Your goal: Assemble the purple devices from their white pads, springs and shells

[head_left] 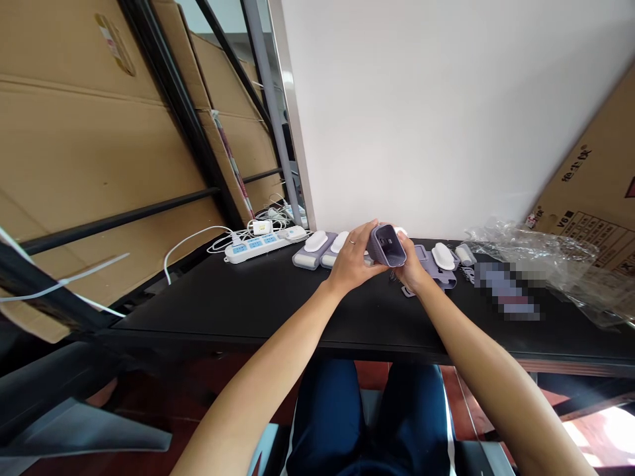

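Both my hands hold a hollow purple-grey plastic housing (385, 246) just above the black table, its open end tilted toward me. My left hand (353, 259) grips it from the left, thumb along its lower side. On the other side, my right hand (409, 262) has its fingers closed round the housing; part of them is hidden behind it. Left of my hands lie purple-grey units with white oval tops (315, 242). To the right, an opened purple-grey piece with a white oval part (443, 256) rests beside a small pale cylinder (465, 254).
A white power strip (265, 246) with tangled cables sits at the table's left back. Crumpled clear plastic (540, 248) and a large cardboard box (595, 178) occupy the right. The black table (223, 297) backs onto a white wall (421, 112); a black metal frame (183, 109) stands left.
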`<action>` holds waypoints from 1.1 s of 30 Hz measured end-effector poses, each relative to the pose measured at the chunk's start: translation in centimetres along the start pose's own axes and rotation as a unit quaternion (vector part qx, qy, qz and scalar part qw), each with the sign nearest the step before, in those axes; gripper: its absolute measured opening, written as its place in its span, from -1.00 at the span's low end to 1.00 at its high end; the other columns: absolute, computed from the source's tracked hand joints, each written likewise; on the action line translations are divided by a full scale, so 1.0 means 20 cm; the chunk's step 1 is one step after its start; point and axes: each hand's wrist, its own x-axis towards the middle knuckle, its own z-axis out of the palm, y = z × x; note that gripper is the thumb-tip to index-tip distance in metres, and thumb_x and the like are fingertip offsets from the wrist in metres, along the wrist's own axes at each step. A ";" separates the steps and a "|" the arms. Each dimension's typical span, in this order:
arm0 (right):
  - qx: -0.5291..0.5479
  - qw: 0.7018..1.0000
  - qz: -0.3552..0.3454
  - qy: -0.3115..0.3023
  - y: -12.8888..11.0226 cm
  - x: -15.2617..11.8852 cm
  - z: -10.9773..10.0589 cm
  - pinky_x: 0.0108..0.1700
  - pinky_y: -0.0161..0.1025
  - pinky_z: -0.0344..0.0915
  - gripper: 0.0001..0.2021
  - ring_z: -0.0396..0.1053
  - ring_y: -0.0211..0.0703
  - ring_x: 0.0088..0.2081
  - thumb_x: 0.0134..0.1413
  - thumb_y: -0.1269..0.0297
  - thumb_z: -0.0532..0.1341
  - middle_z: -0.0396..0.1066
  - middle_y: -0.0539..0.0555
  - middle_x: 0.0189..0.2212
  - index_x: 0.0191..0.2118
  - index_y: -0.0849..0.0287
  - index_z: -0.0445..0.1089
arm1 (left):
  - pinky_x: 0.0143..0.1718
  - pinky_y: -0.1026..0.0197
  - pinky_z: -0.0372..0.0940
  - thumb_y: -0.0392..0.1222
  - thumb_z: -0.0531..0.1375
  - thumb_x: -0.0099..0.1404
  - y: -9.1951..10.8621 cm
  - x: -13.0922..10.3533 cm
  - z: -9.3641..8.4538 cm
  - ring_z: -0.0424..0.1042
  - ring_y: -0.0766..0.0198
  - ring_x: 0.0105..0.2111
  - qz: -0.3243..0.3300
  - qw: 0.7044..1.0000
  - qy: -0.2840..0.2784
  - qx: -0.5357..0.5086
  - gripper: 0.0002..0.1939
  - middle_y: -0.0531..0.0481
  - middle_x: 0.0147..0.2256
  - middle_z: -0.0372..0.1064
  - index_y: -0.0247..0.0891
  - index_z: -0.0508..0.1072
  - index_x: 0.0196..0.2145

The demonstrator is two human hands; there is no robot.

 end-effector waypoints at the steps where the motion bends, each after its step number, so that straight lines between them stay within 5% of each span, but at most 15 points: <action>1: -0.009 1.000 0.001 0.002 0.00 0.00 0.00 0.00 -0.07 0.46 -0.34 0.51 0.05 0.02 0.11 -0.38 0.20 0.52 0.07 0.06 0.16 -0.03 0.34 | 0.34 -0.13 0.33 0.11 0.42 0.31 0.00 0.00 0.00 0.37 -0.11 0.34 0.004 1.000 0.004 -0.002 0.02 -0.29 0.33 0.33 -0.04 -0.03 0.52; 5: -0.028 1.000 0.005 0.011 0.01 0.01 -0.01 -0.11 -0.10 0.44 -0.35 0.51 0.02 -0.11 0.06 -0.42 0.19 0.52 0.06 -0.02 0.06 -0.03 0.30 | 0.33 -0.16 0.34 0.16 0.42 0.30 -0.01 -0.01 0.00 0.38 -0.13 0.33 -0.012 1.000 -0.005 0.002 0.04 -0.31 0.31 0.34 -0.05 -0.03 0.52; 13: -0.059 0.998 -0.006 0.029 0.03 0.02 -0.02 -0.01 -0.08 0.45 -0.40 0.48 0.02 -0.01 0.16 -0.45 0.12 0.52 0.04 -0.03 0.01 -0.06 0.33 | 0.31 -0.12 0.35 0.27 0.38 0.29 0.01 0.00 0.01 0.40 -0.11 0.32 -0.019 1.000 0.003 -0.002 0.02 -0.32 0.30 0.36 -0.07 0.02 0.50; 17: -0.067 0.997 0.006 -0.022 0.01 0.02 -0.05 0.05 -0.07 0.46 -0.43 0.48 0.02 0.08 0.25 -0.39 0.16 0.54 0.06 0.06 0.09 -0.04 0.42 | 0.30 -0.12 0.34 0.38 0.36 0.25 0.01 0.01 -0.01 0.37 -0.15 0.33 -0.100 0.994 0.020 -0.046 0.08 -0.33 0.33 0.32 -0.12 0.05 0.50; 24: -0.164 0.984 0.017 -0.072 -0.03 0.01 -0.07 -0.06 -0.14 0.43 -0.53 0.45 -0.02 0.04 0.13 -0.07 0.38 0.53 0.08 0.04 0.07 0.04 0.41 | 0.10 0.04 0.44 0.39 0.19 0.38 0.01 0.07 -0.06 0.52 -0.03 0.13 -0.283 0.923 0.001 -0.260 -0.17 -0.22 0.18 0.50 -0.21 0.29 0.38; 33: -0.164 0.982 0.032 -0.083 -0.01 0.02 -0.08 0.13 0.00 0.43 -0.50 0.47 0.06 0.11 0.07 0.10 0.38 0.53 0.13 0.08 0.10 0.10 0.33 | 0.13 0.05 0.42 0.34 0.25 0.34 0.01 0.09 -0.06 0.53 -0.02 0.10 -0.316 0.883 -0.055 -0.344 -0.26 -0.16 0.12 0.56 -0.22 0.44 0.26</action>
